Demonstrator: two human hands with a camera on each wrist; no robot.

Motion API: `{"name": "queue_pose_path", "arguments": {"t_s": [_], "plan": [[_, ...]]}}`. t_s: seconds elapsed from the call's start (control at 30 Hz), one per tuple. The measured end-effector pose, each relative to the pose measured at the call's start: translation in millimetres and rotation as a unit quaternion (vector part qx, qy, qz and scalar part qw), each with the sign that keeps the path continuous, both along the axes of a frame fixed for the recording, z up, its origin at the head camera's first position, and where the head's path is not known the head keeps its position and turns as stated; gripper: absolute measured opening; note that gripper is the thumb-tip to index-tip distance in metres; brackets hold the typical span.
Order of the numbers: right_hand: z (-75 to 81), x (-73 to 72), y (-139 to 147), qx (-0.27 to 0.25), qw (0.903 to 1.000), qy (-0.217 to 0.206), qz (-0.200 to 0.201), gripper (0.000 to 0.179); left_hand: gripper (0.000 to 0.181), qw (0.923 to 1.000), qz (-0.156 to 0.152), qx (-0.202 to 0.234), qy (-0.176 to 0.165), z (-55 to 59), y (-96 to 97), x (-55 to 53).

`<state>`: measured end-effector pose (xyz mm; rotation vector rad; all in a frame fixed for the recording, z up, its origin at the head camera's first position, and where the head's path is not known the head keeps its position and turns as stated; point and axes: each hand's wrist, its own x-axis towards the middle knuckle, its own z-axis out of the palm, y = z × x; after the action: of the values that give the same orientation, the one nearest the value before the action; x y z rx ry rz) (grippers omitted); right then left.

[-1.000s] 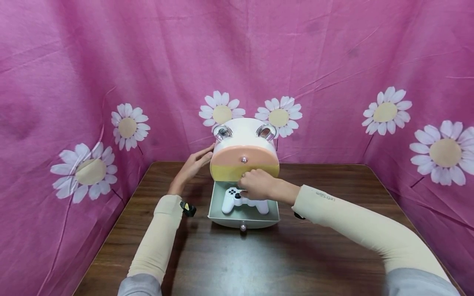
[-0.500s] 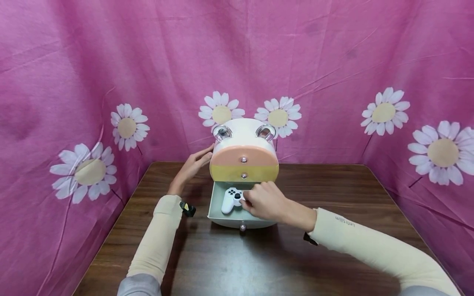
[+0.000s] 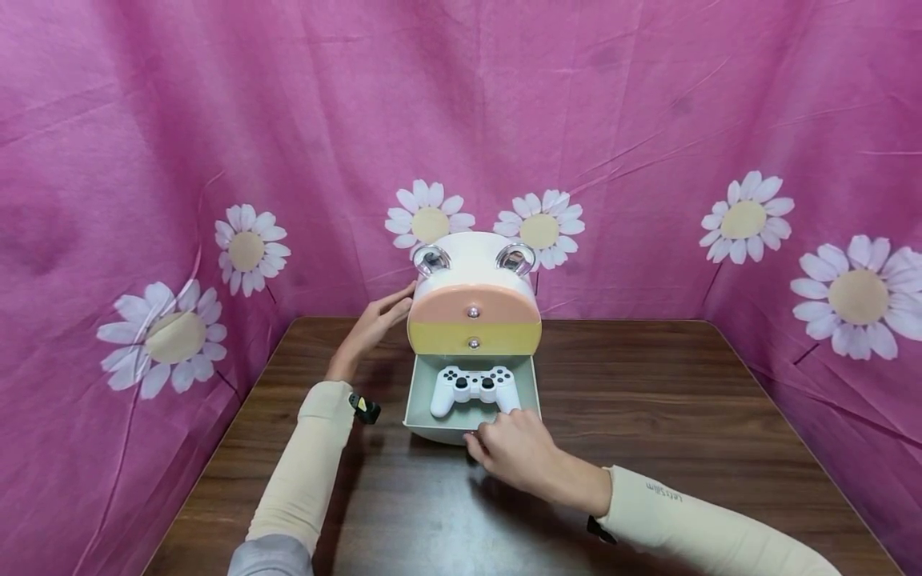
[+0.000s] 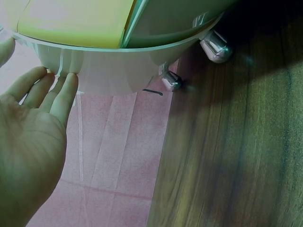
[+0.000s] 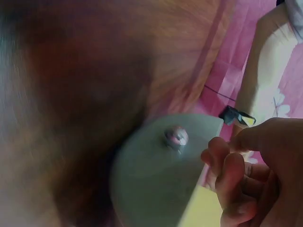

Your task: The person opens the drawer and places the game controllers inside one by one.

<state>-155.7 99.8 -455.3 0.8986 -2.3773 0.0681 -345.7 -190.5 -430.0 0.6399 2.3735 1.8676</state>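
Note:
A small rounded chest of drawers (image 3: 471,260) has a white body. Its lowest, pale green drawer (image 3: 421,392) is pulled out, and a white game controller (image 3: 474,390) lies inside. My left hand (image 3: 370,330) touches the chest's left side; in the left wrist view its straight fingertips (image 4: 71,82) meet the white wall. At the drawer's front is my right hand (image 3: 522,454), fingers loosely curled and holding nothing. The right wrist view shows a shiny round knob (image 5: 176,137) on the drawer front, apart from those fingers. In the head view the hand hides this knob.
Above the pulled-out drawer, the orange drawer (image 3: 439,302) and yellow drawer (image 3: 432,339) are closed. Two shiny ring-shaped pieces (image 3: 515,259) stick up on top. Short metallic feet (image 4: 216,47) support the chest on the wooden table (image 3: 627,384). A pink flowered curtain (image 3: 612,104) surrounds the table.
My right hand has come from the yellow drawer's knob, down over the controller, to the green drawer's front. The yellow drawer's knob and whole controller are now uncovered. The left hand stays put.

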Motion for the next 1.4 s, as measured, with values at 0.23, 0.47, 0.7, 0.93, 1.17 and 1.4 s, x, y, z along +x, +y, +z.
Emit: {"name": "queue_pose_path", "arguments": {"t_s": [0.23, 0.47, 0.7, 0.93, 1.17, 1.4], "plan": [[-22.7, 4.6, -6, 0.006, 0.9995, 0.001, -0.030, 0.051, 0.053, 0.9999, -0.004, 0.012, -0.002, -1.0, -0.6, 0.1], [-33.4, 2.7, -11, 0.018, 0.9975, -0.024, -0.063, 0.059, 0.053, 0.9997, -0.013, 0.020, -0.003, -0.8, 0.3, 0.8], [-35.6, 2.3, -16, 0.023, 0.9966, -0.048, -0.064, 0.055, 0.053, 0.9999, -0.006, 0.016, 0.002, 0.7, 0.8, 1.3], [-36.5, 3.1, -22, 0.023, 0.9968, -0.023, -0.074, 0.053, 0.053, 0.9999, -0.006, 0.012, 0.000, 0.3, 0.5, 1.7], [-38.7, 2.6, -23, 0.019, 0.9967, -0.014, -0.077, 0.053, 0.054, 0.9999, -0.004, 0.008, 0.005, -0.7, 0.3, 0.1], [-38.6, 1.2, -23, 0.017, 0.9965, -0.019, -0.080, 0.053, 0.055, 1.0000, -0.001, 0.005, 0.001, -1.1, 0.8, -0.4]]}}
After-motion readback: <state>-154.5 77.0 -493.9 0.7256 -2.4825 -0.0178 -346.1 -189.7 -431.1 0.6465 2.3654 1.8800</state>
